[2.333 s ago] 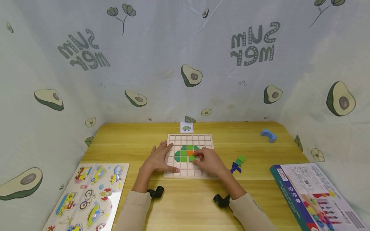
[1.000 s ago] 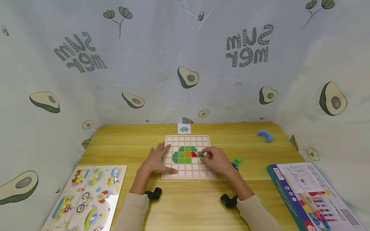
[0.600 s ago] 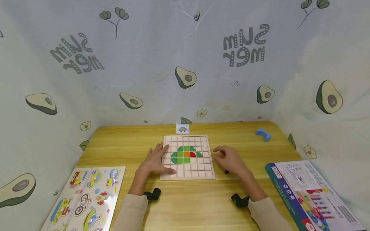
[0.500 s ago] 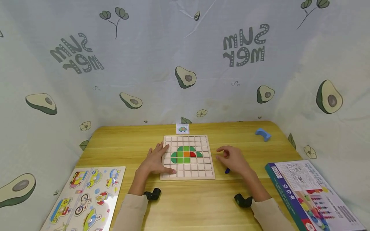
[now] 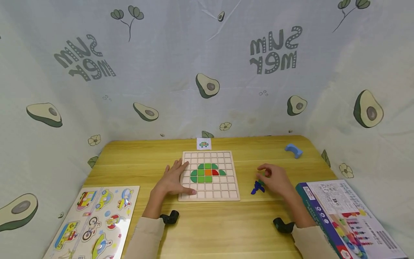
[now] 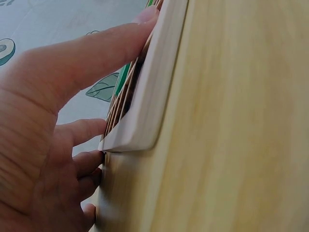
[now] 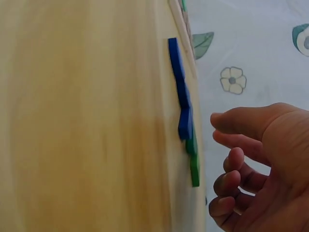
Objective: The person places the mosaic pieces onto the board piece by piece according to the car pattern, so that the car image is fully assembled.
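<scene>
The only words that read clearly are on the backdrop cloth [image 5: 207, 54] hung behind the table: "SUM" over "MER" in big grey, dotted capitals, printed mirror-reversed. It appears twice, once at the upper left [image 5: 84, 59] on a slant and once at the upper right [image 5: 279, 50]. The boxed game [image 5: 349, 219] lying at the right edge of the table carries blocks of small print on its white panel, too fine to make out. The small card [image 5: 203, 144] at the far edge of the grid board shows a picture only.
</scene>
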A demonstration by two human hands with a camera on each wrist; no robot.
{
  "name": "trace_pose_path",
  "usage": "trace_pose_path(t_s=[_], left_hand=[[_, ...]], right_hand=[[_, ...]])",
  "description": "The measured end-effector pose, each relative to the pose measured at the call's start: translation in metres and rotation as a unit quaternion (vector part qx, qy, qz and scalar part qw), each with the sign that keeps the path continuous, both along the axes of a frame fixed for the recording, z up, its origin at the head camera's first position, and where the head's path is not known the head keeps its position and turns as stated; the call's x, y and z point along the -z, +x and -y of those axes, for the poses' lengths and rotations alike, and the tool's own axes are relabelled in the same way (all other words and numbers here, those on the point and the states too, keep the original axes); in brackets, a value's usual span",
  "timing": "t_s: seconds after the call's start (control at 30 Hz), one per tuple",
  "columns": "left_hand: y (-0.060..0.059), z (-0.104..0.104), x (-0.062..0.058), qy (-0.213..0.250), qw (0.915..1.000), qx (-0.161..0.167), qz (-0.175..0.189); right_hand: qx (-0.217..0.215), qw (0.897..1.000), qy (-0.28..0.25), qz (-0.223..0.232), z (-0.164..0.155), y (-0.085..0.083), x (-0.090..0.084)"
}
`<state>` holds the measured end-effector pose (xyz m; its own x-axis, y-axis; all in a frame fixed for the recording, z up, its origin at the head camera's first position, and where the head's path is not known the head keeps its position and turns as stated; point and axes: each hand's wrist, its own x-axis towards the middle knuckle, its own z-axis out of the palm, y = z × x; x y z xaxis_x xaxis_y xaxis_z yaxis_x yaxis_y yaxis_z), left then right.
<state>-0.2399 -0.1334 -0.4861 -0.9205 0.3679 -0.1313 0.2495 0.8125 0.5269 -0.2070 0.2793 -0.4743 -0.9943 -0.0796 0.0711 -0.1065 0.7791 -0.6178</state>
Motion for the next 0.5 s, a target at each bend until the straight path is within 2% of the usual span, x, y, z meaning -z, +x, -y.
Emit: trace_pose_path(t_s=[0.5], left_hand=[[0.0,-0.001,0.0,-0.009,0.9999,0.0,0.003]], right_hand=[[0.03,0.999,0.028,0.025,-0.017,0.004,0.003]])
